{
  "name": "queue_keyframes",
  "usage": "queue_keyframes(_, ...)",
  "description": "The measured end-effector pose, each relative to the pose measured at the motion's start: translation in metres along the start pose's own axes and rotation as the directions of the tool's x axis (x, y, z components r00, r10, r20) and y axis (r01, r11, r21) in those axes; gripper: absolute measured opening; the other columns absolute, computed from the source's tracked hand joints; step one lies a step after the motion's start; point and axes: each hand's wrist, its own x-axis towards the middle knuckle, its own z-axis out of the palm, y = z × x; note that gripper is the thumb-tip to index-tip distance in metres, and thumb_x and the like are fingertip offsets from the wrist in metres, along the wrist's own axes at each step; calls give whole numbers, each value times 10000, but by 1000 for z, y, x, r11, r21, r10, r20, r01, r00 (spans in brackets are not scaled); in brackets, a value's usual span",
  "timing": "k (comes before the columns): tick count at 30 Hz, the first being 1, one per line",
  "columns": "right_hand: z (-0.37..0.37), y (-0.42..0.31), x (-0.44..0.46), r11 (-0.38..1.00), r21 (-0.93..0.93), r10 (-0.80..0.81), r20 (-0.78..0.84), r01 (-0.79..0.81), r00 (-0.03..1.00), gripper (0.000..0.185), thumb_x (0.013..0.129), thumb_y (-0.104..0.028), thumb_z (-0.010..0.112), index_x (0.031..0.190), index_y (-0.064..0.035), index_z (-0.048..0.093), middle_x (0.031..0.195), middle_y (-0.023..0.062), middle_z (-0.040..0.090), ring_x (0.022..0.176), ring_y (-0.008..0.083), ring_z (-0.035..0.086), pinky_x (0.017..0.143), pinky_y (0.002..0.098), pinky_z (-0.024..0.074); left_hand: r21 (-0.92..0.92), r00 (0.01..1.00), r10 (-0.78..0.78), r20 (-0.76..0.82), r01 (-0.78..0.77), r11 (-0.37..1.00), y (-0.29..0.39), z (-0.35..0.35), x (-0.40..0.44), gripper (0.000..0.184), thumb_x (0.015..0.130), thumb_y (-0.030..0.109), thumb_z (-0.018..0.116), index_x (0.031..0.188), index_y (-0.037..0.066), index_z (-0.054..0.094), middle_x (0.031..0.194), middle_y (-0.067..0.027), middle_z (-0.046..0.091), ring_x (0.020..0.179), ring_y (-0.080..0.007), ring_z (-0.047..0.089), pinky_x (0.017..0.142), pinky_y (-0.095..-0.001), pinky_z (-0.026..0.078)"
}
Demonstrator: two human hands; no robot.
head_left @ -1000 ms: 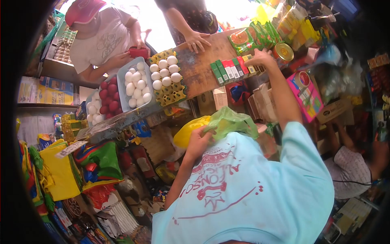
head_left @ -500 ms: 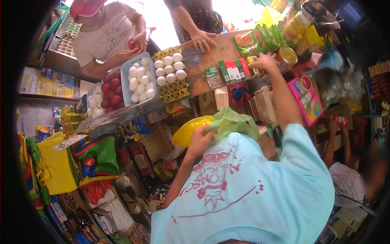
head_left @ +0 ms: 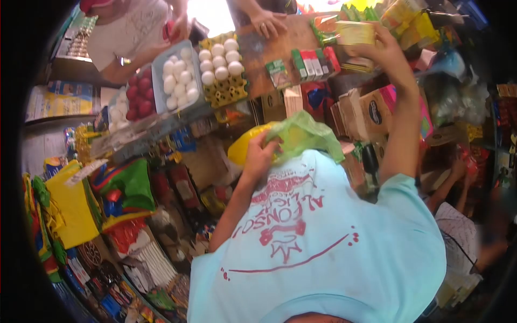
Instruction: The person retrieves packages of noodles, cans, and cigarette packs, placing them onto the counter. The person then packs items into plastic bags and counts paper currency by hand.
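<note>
While left fingers (head_left: 273,144) grip crinkled green plastic (head_left: 308,135), right fingers (head_left: 384,36) pinch a flat box (head_left: 354,33)

Scuffed wooden counter (head_left: 262,51), glossy plastic bag (head_left: 311,131), matt cloth shirt (head_left: 344,237)

My two hands (head_left: 261,154), one green bag (head_left: 309,134), one yellow bag (head_left: 243,144), nine white eggs (head_left: 219,62) on the yellow tray (head_left: 226,97), one red cap (head_left: 96,4), three people (head_left: 129,35) near me
</note>
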Motion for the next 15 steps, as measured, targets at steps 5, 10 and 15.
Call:
queue_keyframes(5,104,34,-46,450,893,-549,302,-29,779,800,729,-441,825,1370,-32,576,1372,193,601,1264,273,615,1027,454,527,-348,998,-30,-52,10,937,14,0,5,292,1024,60,600,1307,8,650,959,-29,677,773,-88,623,757,-262,545)
queue_keyframes(10,177,115,-60,441,788,-91,516,-430,852,665,825,-364,792,1351,-35,554,1152,45,655,1126,155,645,982,294,516,-446,999,-47,-4,40,894,35,-8,-1,337,1032,70,589,1364,22,618,902,-15,653,756,-94,600,770,-253,526)
queue_keyframes(15,236,94,-59,785,615,-64,-34,71,997,690,810,-376,833,1359,-70,550,1180,74,628,1139,215,641,996,360,527,-597,995,-17,-95,-43,801,57,-3,-8,363,1045,70,581,1408,63,578,909,-60,658,733,-130,604,799,-333,567)
